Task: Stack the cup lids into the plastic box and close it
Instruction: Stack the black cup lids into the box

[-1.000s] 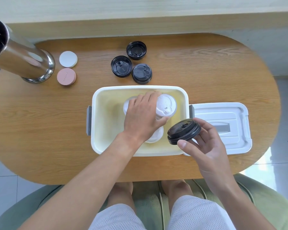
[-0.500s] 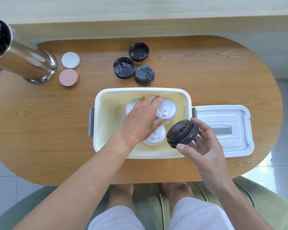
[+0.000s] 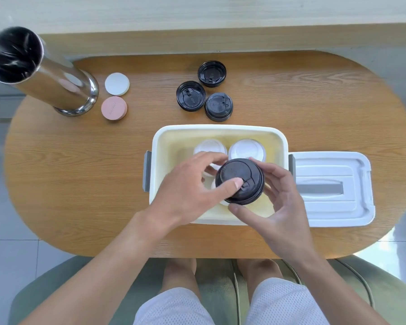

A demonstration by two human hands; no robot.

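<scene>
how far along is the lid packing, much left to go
Partway. White lids already lie in the plastic box. Both hands, left and right, hold a black lid over it. Three black lids wait on the table, and the box cover lies alongside.

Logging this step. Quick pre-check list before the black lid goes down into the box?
1. Black lid held by both hands, left and right: ok.
2. Lid over the box, inside its rim: ok.
3. White lids already in the box: ok.
4. Whether the held lid lines up with the white lid under it: cannot tell, hidden.
5. Box cover off, beside the box: ok.
6. Three black lids left on the table: not ok.
</scene>
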